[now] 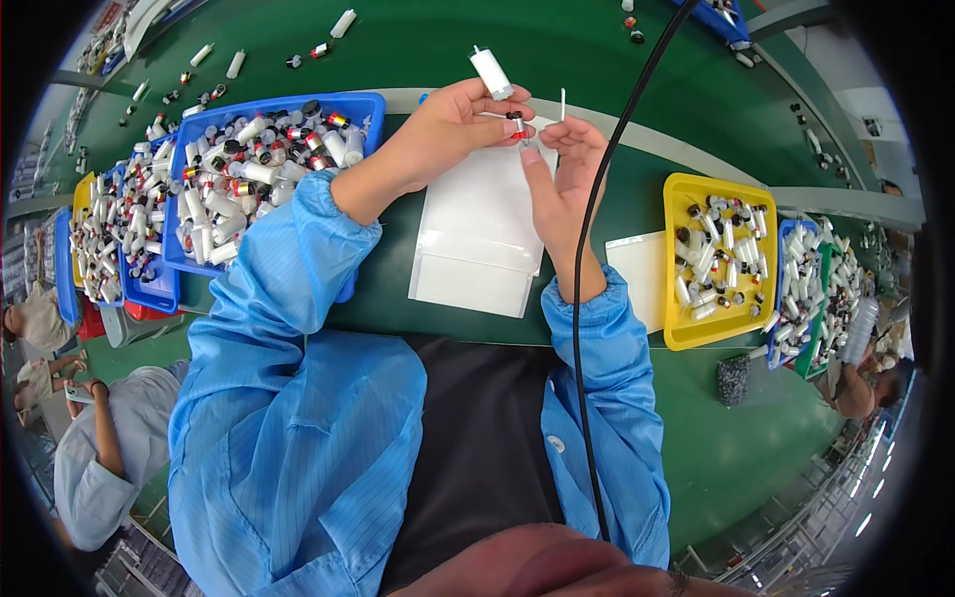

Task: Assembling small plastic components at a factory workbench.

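The white tube (491,74) is located beyond the far edge of the white plastic sheet (473,234), at the fingers of the left hand (450,127). Its long axis slants from far left to near right; the narrow tip points away from the person and to the left, and the clear end meets the fingers. The left hand is partly curled, with thumb and forefinger pinched on a small red-and-black cap (517,125). The cap stands lengthwise away from the person, black end outermost. The right hand (569,177) is loosely curled, thumb apart from the fingers and its tip near the cap; contact cannot be determined. A thin white stick (563,103) extends almost straight outward from the right fingertips.
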A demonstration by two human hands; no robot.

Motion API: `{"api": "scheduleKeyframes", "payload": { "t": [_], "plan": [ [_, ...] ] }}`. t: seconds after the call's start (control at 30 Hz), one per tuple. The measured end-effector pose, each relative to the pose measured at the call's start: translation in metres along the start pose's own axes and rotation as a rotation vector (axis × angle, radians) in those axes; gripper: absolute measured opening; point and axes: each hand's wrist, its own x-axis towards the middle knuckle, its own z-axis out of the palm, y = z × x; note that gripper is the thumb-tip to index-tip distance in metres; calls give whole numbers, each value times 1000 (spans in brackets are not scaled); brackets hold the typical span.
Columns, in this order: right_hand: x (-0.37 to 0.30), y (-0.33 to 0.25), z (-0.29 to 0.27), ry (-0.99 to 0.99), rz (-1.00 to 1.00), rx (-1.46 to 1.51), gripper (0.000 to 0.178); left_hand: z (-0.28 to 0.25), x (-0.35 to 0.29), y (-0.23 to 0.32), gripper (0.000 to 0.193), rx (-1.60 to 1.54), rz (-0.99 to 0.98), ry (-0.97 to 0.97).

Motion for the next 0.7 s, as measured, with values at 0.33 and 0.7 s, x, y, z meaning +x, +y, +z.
{"api": "scheduleKeyframes", "payload": {
  "t": [0.33, 0.7],
  "plan": [
    [16, -7, -23, -113, 388, 245, 11, -4, 4, -8, 38, 53, 31, -87],
    [17, -1, -25, -165, 514, 184, 10, -5, 6, -17, 39, 115, 90, -158]
  ]
}}
